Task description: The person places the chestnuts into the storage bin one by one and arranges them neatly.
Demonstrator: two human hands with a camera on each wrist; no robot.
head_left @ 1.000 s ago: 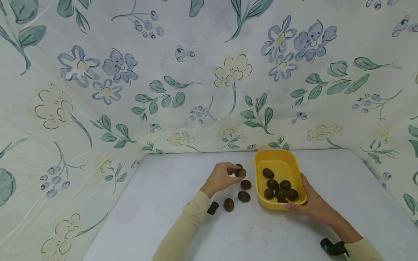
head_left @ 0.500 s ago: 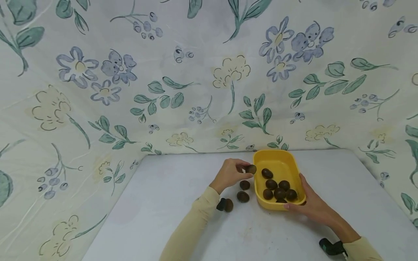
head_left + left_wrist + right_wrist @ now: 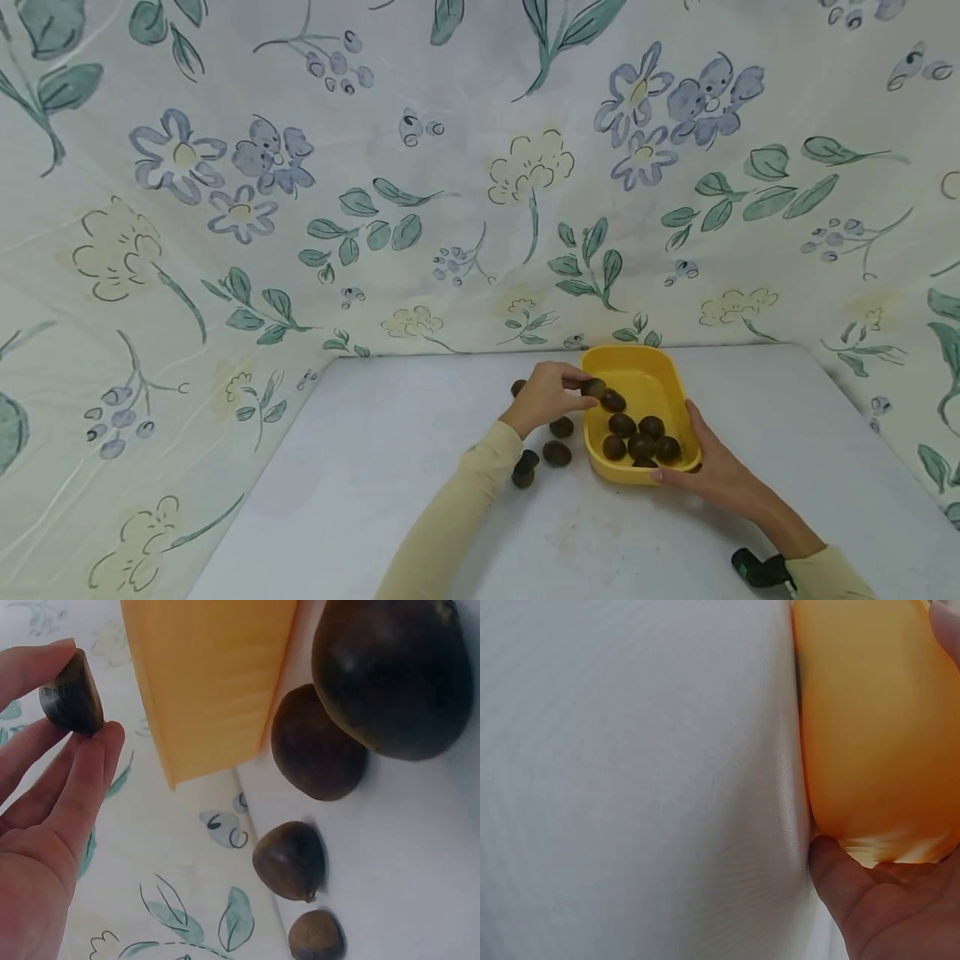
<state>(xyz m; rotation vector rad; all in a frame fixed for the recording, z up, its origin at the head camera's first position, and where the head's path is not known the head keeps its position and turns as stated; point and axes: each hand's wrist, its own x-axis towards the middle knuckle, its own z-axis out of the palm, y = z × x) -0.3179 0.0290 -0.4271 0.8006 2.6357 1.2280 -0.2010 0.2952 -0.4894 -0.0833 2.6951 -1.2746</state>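
Note:
My left hand (image 3: 547, 398) pinches a brown chestnut (image 3: 73, 694) between thumb and fingertips, over the left rim of a yellow plastic tray (image 3: 660, 375). Inside the tray lie several chestnuts (image 3: 641, 446), mostly gathered at its near end. Gripping the tray's near right corner is my right hand (image 3: 723, 479), thumb at the front and fingers along the side. In the right wrist view the tray wall (image 3: 877, 727) rises beside that hand (image 3: 900, 907). Left of the tray, several more chestnuts (image 3: 557, 453) rest on the table, one partly covered by the wrist camera.
The white table (image 3: 360, 467) carries the tray near its far edge. Behind it hangs a flowered cloth (image 3: 450, 208). Small black cameras (image 3: 757, 569) sit at both wrists. One chestnut (image 3: 518, 388) shows just behind my left hand.
My left hand has lifted a chestnut off the table and carried it right, from beside the tray to over its left rim. The right hand stays on the tray corner.

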